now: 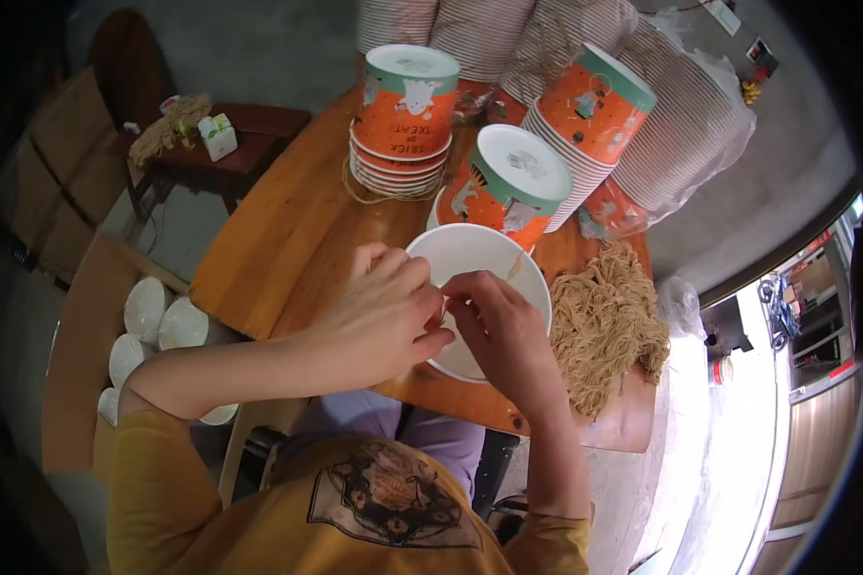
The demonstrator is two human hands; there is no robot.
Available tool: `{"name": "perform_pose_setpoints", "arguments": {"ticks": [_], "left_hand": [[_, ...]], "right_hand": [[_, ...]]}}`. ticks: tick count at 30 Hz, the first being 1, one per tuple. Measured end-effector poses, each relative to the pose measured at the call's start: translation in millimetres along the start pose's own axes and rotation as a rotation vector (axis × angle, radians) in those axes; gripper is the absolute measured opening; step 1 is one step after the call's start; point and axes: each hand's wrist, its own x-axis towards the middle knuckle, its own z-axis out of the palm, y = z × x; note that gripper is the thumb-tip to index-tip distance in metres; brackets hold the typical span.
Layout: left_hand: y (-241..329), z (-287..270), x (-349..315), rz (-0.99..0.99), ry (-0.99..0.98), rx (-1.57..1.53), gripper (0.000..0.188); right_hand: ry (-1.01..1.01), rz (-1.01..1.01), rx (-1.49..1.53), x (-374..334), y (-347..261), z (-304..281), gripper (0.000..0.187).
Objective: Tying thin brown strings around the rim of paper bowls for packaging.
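Note:
A white paper bucket [538, 292] stands with its mouth up at the near edge of the wooden table. Over its opening my left hand [385, 309] is closed, fingers curled and thumb pressed toward the fingertips. Close beside it, my right hand [497, 331] pinches thumb against forefinger at the bucket's middle. Whatever lies between the fingertips is too small and hidden to name. A short piece of tan cord [516, 265] shows against the bucket's inner wall. To the right of my right hand lies a big loose heap of tan cord [606, 321].
Upside-down orange and green buckets stand stacked at the table's back [408, 115], right [599, 110] and middle [508, 196]. Tall bagged stacks [686, 129] rise behind. At left, a large cardboard box [77, 383] holds several white buckets [183, 324]. A low brown bench [259, 129] carries more cord.

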Motion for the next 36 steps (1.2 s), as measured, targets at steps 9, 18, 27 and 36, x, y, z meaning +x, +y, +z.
{"name": "perform_pose_setpoints", "arguments": {"ticks": [9,18,27,36], "left_hand": [[3,-3,6,-0.014,-0.062,-0.108,0.009],[-27,-11,1,0.423,-0.113,-0.176,0.011],[-41,-20,17,0.569,-0.250,-0.185,0.010],[-86,-60,9,0.471,-0.132,-0.208,0.014]], "right_hand": [[0.195,-0.017,-0.173,1,7,10,0.014],[0.107,-0.028,-0.105,3,-1,22,0.017],[0.117,0.066,-0.095,11,10,5,0.013],[-0.338,-0.046,-0.223,-2,-22,-44,0.017]]}}
